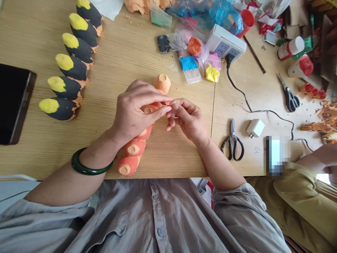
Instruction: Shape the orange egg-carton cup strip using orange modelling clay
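My left hand [135,110] and my right hand [191,119] meet above the table, thumbs and fingertips pinched together. Between them shows a small bit of orange clay [166,103]. Under my left hand lies a row of rounded pieces [135,147] coated orange-red, each with a bare pale spot; my hand hides part of the row. An uncoated pale piece [162,83] sits at the far end. Over to the left stands a row of black pieces with yellow tips [72,66], their torn edges showing pale orange.
Clay bags hold a blue lump [188,63], a yellow lump [212,73] and an orange lump [194,46]. Near them is a power strip [225,41]. Black-handled scissors [232,140] and a white charger [255,128] lie right. A phone [15,103] is left; another person sits right.
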A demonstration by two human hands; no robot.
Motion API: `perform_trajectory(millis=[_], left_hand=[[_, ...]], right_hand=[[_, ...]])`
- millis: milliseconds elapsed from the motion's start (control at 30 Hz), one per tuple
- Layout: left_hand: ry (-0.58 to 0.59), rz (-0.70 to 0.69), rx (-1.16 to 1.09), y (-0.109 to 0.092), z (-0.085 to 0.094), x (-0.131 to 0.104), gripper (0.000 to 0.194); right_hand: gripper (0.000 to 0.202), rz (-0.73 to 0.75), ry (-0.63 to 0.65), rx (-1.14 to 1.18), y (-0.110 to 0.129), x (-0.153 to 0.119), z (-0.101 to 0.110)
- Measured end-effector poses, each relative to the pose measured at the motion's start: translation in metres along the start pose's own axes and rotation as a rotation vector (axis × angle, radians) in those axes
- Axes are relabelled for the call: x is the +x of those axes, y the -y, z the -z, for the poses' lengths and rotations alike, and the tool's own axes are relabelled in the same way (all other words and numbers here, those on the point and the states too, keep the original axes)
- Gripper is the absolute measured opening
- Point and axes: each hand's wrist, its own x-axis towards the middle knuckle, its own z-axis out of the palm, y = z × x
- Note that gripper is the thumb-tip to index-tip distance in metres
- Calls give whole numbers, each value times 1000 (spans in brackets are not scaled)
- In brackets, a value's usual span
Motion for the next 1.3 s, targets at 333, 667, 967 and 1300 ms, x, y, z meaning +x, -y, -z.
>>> perform_trajectory(millis=[333,667,967,1300], left_hand=[[-49,-68,-31,0,-1,0,12],[-97,-127,-47,2,-2,0,13],[24,-71,22,-4,6,0,17],[-200,-76,-76,-6,2,1,15]], right_hand=[[60,-31,-3,3,0,1,2],[62,-69,13,-22,0,1,4],[61,-66,46,6,-3,3,9],[52,-25,-21,-55,-5,2,18]])
